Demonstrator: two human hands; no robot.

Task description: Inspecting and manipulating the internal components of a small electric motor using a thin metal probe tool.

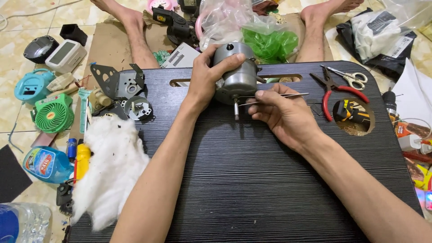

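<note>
Cotton wadding [110, 168] lies at the left edge of the black tabletop [252, 189]. Left hand [204, 81] fingers wrap the grey motor [236, 74], held above the tabletop. Right hand [281, 112] fingers pinch tweezers [281, 96] at its shaft. Red pliers [335, 92] lie right.

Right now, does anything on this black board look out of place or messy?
Yes: a loose wad of white cotton stuffing spills over the board's left edge. Otherwise the left hand grips the grey motor and the right hand holds tweezers normally.
</note>
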